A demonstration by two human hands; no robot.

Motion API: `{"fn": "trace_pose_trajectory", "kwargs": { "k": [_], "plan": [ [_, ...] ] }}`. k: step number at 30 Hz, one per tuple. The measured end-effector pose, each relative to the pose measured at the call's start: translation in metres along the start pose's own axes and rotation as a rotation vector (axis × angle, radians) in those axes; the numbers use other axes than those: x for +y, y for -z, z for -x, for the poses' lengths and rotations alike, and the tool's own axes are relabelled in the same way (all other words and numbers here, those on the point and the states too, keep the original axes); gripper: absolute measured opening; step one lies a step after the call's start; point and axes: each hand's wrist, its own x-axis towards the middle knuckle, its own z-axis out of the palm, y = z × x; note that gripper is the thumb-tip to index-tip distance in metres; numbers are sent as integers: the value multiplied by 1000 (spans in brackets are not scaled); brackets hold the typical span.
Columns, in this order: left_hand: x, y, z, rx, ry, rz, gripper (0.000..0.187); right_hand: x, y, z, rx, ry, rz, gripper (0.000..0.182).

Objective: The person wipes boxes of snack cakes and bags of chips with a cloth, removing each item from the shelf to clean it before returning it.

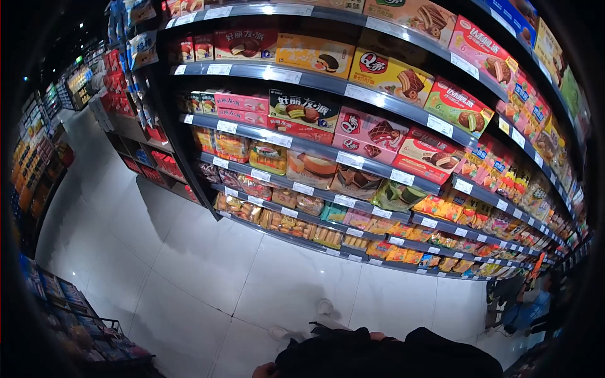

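Note:
At the bottom edge, left of the dark clothing (391,359), a small part of my left hand (265,370) shows; its fingers are too dim and cut off to read. A sliver of skin, apparently my right hand (378,336), shows among the dark folds, with its fingers hidden. No held object can be made out at either hand. Beyond them, a long shelf (302,188) bears boxed and bagged snacks, including a yellow box (391,77), a green and pink box (459,107) and a red and white box (425,156).
White shoes (324,307) stand on the tiled floor (189,271). A low rack (82,315) is at the lower left, and another aisle's shelves (31,157) are at the far left. A person in blue (526,310) is low at the right, near the shelf end.

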Motion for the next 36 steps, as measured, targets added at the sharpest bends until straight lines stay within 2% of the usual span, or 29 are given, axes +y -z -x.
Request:
{"fn": "trace_pose_trajectory", "kwargs": {
  "k": [2, 3, 5, 6, 8, 10, 12, 16, 17, 18, 20, 21, 22, 24, 28, 30, 34, 36],
  "plan": [
    [4, -8, -14, 90, -123, -57, 25, -1, 2, -10, 14, 8, -83, 38],
    [14, -7, -22, 27, -104, -146, 26, -10, 9, 1, 16, 12, -110, 38],
    [48, -9, -29, 27, -101, -207, 26, -40, 38, 35, 9, 37, 198, 37],
    [63, -11, -34, 38, -96, -248, 26, -22, 32, 24, 13, 40, 174, 37],
    [86, -17, -51, 17, -114, -264, 26, 14, 30, 7, 14, 161, -313, 38],
    [106, -27, -71, -16, -142, -285, 26, 33, 37, -5, 68, 215, -338, 35],
    [128, -37, -93, -52, -163, -306, 26, 46, 52, -19, 47, 157, -89, 34],
    [174, -56, -138, -122, -208, -355, 27, 45, 96, 10, 101, 127, -144, 38],
    [184, -61, -149, -139, -223, -370, 27, 52, 102, 2, 105, 48, -63, 41],
    [193, -66, -159, -158, -234, -383, 27, 60, 106, 0, 117, 46, -79, 41],
    [210, -74, -177, -197, -255, -404, 27, 67, 113, 10, 155, 21, -458, 42],
    [215, -78, -185, -211, -265, -420, 27, 87, 102, -20, 184, 133, -402, 41],
    [226, -78, -193, -233, -272, -425, 27, 87, 108, -21, 190, 131, -415, 41],
    [238, -80, -209, -264, -288, -442, 28, 75, 130, -15, 129, 161, -147, 39],
    [256, -75, -239, -318, -306, -469, 28, 46, 157, -23, 189, 117, -186, 38],
    [263, -68, -252, -342, -311, -478, 28, 4, 190, 13, 189, -3, -262, 39],
    [271, -49, -278, -376, -312, -477, 29, -15, 214, -3, 183, 2, -292, 35],
    [276, -39, -290, -396, -317, -479, 29, -28, 241, 7, 272, 97, -115, 31]
  ]
}}
